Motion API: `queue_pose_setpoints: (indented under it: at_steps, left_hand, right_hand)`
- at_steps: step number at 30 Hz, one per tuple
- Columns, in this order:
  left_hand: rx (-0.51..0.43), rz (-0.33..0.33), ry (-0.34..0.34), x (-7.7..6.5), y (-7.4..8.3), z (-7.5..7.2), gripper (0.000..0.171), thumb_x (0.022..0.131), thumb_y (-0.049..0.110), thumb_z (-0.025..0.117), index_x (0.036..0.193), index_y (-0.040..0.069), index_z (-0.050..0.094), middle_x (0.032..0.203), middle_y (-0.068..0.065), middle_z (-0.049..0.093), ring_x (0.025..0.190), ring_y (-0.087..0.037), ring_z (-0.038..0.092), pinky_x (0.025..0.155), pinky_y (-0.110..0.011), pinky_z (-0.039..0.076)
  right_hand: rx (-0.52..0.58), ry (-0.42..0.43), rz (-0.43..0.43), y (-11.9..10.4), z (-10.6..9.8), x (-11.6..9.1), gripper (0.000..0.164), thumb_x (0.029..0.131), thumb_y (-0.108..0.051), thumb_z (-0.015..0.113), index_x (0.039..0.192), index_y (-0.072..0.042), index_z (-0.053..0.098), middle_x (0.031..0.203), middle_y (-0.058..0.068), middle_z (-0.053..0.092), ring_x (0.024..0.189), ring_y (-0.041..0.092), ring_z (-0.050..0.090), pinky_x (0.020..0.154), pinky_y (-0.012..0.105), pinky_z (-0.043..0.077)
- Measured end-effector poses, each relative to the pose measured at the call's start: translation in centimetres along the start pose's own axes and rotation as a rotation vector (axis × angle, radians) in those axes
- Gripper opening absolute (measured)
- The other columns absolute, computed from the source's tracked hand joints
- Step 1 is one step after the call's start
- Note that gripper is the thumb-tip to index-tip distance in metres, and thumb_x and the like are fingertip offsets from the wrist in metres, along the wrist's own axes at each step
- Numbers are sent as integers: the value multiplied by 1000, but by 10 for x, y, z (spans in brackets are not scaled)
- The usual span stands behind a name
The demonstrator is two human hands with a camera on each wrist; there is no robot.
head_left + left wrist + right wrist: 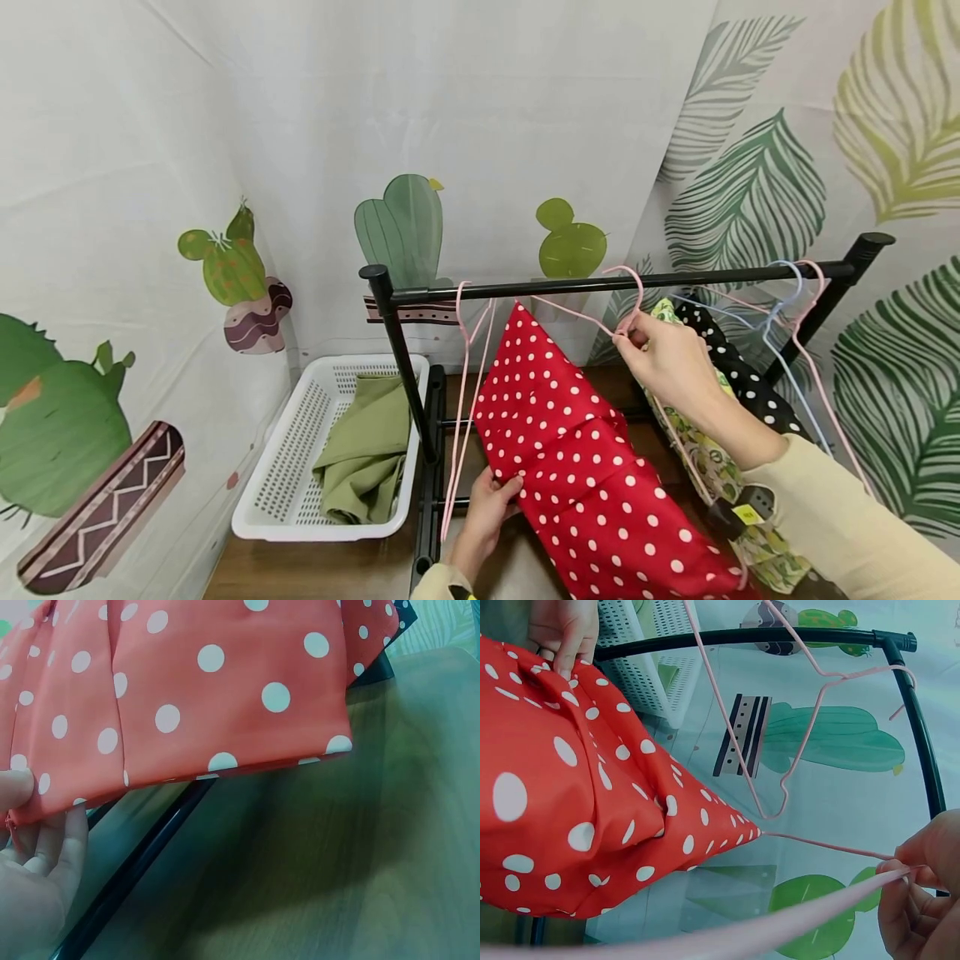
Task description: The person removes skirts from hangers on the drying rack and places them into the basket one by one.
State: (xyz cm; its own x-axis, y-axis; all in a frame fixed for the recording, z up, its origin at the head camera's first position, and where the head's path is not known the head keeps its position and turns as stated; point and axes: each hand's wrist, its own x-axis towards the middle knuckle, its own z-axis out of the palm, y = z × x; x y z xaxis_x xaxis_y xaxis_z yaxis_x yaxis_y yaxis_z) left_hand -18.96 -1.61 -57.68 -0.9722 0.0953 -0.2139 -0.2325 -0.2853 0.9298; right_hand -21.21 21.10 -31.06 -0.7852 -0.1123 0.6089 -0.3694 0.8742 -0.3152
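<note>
My right hand pinches a pink hanger at its neck, just below the hook. In the head view that hook overlaps the black top rail of a rack. A red cloth with white polka dots hangs on this hanger, its pointed corner over one hanger end, as the right wrist view shows. Lower down, my left hand grips the cloth's left edge between thumb and fingers. The left wrist view shows the thumb on top of the cloth and fingers beneath.
A bare pink hanger hangs at the rail's left end. Left of the rack, a white basket holds an olive-green cloth. Toward the right hang a yellow-green patterned cloth, a black dotted cloth and a blue hanger.
</note>
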Motion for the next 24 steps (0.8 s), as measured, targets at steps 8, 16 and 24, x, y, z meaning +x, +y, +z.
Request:
queue_pose_setpoints:
  at_steps: [8, 16, 24]
  left_hand:
    - [42, 0, 14, -4, 6, -12, 42, 85, 11, 63, 120, -4, 44, 96, -10, 65, 80, -17, 64, 70, -36, 55]
    - [54, 1, -2, -7, 13, -22, 43, 87, 11, 60, 123, -3, 42, 100, -11, 64, 83, -17, 64, 71, -35, 54]
    - [112, 8, 19, -12, 19, -29, 43, 88, 12, 59, 124, -1, 39, 107, -15, 61, 84, -17, 64, 74, -37, 54]
  right_hand:
    - [22, 8, -15, 2, 4, -1, 6, 83, -14, 61, 80, -10, 63, 61, -2, 61, 43, 7, 39, 38, 25, 27]
    - [25, 20, -11, 3, 5, -2, 4, 82, -12, 62, 81, -10, 64, 60, -1, 61, 42, 8, 38, 37, 25, 26]
    - [18, 12, 12, 5, 4, -3, 5, 84, -12, 59, 83, -12, 64, 61, -3, 61, 41, 7, 37, 37, 26, 26]
